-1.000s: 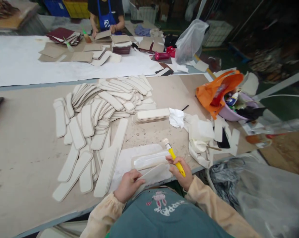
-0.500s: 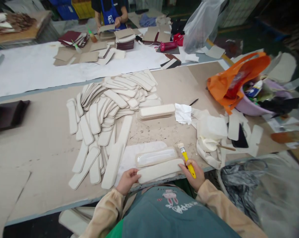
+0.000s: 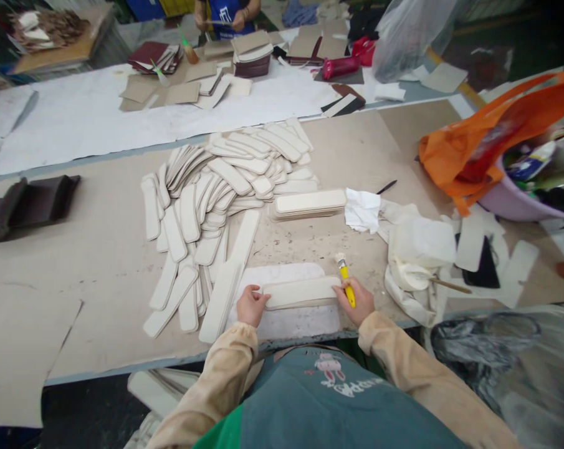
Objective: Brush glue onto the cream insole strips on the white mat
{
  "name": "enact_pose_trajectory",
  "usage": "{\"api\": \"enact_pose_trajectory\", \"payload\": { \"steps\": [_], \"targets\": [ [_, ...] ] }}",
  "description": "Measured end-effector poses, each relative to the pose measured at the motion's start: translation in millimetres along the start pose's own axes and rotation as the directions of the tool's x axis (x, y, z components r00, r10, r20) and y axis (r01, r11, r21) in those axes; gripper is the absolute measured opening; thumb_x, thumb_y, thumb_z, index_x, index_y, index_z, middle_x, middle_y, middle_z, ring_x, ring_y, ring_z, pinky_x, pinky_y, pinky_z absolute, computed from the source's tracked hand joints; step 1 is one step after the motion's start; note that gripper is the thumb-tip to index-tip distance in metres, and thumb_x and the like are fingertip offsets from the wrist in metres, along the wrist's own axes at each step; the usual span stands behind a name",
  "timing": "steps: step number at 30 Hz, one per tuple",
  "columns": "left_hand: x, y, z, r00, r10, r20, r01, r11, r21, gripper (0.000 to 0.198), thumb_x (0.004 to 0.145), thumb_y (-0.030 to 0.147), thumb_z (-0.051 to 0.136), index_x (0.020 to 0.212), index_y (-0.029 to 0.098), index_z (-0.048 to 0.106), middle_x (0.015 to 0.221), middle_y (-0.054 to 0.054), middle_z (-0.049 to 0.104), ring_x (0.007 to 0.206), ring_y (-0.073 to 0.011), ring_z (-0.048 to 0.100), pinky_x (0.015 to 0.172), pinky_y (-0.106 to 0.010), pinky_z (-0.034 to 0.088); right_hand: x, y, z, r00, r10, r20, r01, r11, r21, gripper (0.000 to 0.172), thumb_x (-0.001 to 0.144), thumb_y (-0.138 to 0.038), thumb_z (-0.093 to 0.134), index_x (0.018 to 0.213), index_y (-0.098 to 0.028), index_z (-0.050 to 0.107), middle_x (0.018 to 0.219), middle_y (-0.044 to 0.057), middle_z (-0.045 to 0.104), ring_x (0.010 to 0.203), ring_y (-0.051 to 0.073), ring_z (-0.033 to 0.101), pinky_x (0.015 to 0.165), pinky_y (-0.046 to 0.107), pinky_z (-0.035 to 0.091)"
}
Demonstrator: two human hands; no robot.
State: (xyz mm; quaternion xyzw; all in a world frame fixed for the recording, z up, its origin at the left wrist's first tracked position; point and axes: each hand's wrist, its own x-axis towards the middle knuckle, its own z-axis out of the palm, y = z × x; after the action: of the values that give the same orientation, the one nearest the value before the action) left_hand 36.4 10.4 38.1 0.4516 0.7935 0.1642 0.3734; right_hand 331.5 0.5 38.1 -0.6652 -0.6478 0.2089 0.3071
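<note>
A long cream strip with rounded ends (image 3: 303, 293) lies across a white sheet (image 3: 293, 322) near the table's front edge. My left hand (image 3: 252, 305) pinches its left end between thumb and fingers. At the other end, my right hand (image 3: 358, 304) grips the strip's right tip and also holds a yellow-handled paintbrush (image 3: 345, 279), bristles pointing away from me. Another piece's edge shows just under the strip, mostly hidden by it. Beyond my hands sits a neat stack of similar strips (image 3: 310, 202), and a big loose pile of them (image 3: 230, 178) spreads to the left.
A white tub (image 3: 410, 274) with a stick in it stands to my right, beside a crumpled white cloth (image 3: 362, 210). An orange bag (image 3: 468, 149) hangs over a purple basin (image 3: 515, 202). Dark brown pieces (image 3: 33, 206) lie left. A co-worker's hands (image 3: 238, 20) are across the table.
Both hands have moved the strip away from the table edge, onto the glossy wet-looking piece, which it now covers. The brush moved along in my right hand. The camera view has shifted.
</note>
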Motion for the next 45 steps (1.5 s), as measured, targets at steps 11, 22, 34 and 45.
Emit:
{"api": "enact_pose_trajectory", "payload": {
  "steps": [11, 22, 34, 45],
  "targets": [
    [3, 1, 2.1, 0.999, 0.006, 0.040, -0.011, 0.993, 0.120, 0.033, 0.071, 0.037, 0.060, 0.098, 0.019, 0.054, 0.069, 0.001, 0.064, 0.071, -0.0162, 0.060, 0.068, -0.028, 0.038, -2, 9, 6, 1.000, 0.014, 0.009, -0.014, 0.998, -0.062, 0.018, 0.081, -0.038, 0.052, 0.077, -0.021, 0.047, 0.065, -0.001, 0.055, 0.056, 0.014, 0.052, 0.055, 0.025, 0.039],
    [8, -4, 2.9, 0.993, 0.078, 0.086, -0.091, 0.981, 0.168, 0.035, 0.072, 0.045, 0.054, 0.098, 0.021, 0.056, 0.072, 0.002, 0.061, 0.069, -0.0162, 0.058, 0.066, -0.028, 0.039, -4, 19, 7, 0.992, -0.050, -0.117, 0.043, 0.997, -0.059, 0.012, 0.078, -0.024, 0.053, 0.085, -0.022, 0.044, 0.102, 0.006, 0.062, 0.094, 0.021, 0.053, 0.082, 0.036, 0.043],
    [10, -6, 2.7, 0.988, 0.124, 0.094, -0.142, 0.966, 0.216, 0.036, 0.072, 0.045, 0.053, 0.099, 0.020, 0.057, 0.076, 0.000, 0.060, 0.071, -0.0165, 0.059, 0.065, -0.028, 0.041, -7, 26, 25, 0.993, 0.081, -0.084, -0.081, 0.997, 0.003, 0.014, 0.078, -0.031, 0.052, 0.085, -0.021, 0.045, 0.095, 0.008, 0.061, 0.089, 0.022, 0.057, 0.078, 0.038, 0.045],
    [8, -5, 6.6, 0.994, 0.106, 0.042, -0.112, 0.977, 0.183, 0.035, 0.071, 0.040, 0.056, 0.098, 0.017, 0.056, 0.081, -0.002, 0.058, 0.070, -0.0160, 0.057, 0.066, -0.029, 0.042, -8, 27, 22, 0.996, -0.018, -0.092, 0.014, 0.999, -0.042, 0.015, 0.078, -0.029, 0.055, 0.085, -0.021, 0.044, 0.101, 0.008, 0.061, 0.094, 0.024, 0.053, 0.083, 0.039, 0.042]
  ]
}}
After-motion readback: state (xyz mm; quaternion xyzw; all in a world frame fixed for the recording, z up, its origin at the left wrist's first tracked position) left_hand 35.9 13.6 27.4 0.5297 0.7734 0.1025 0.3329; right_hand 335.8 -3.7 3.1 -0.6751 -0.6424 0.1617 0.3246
